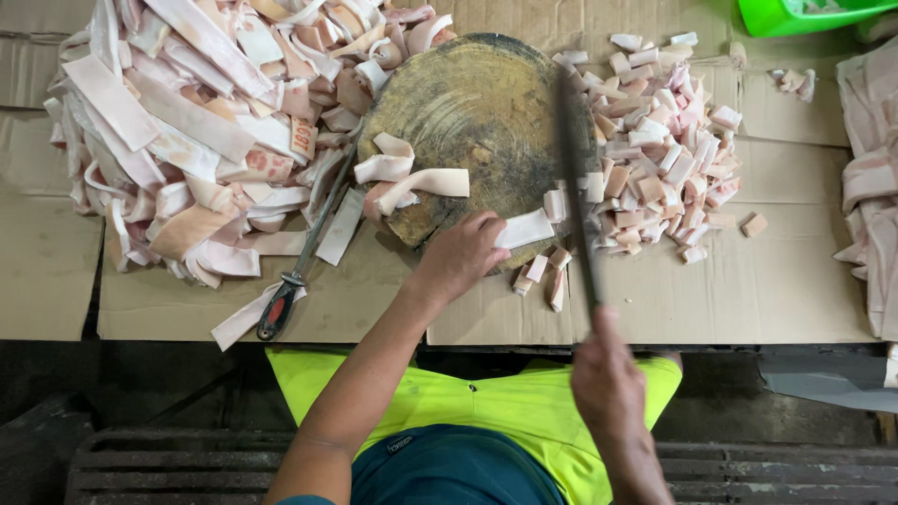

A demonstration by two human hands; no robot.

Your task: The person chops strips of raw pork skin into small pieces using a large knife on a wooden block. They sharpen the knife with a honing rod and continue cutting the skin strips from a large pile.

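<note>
The cardboard-covered surface [776, 290] fills the view, running out of frame on three sides. On its left lies a large heap of long pale strips [196, 122], pink and white, looking like pork skin or fat. At the middle sits a round, worn wooden chopping block [477, 112], with a few strips [412, 178] lying on its near-left part. To the right of the block spreads a smaller pile of short cut pieces [669, 159]. More pale slabs [870, 178] lie at the right edge, cut off by the frame. A green plastic container [804, 14] shows at the top right corner; only its lower rim is in view, and what it holds is hard to make out.

The left hand [463, 257] presses down on one strip [526, 227] at the near edge of the block, fingers curled over its end. The right hand [608, 374] is clenched around the handle of a long knife [575, 187], whose blade is blurred and stands just right of that strip. A sharpening steel [299, 262] with a red and black handle lies beside the big heap, untouched.
</note>
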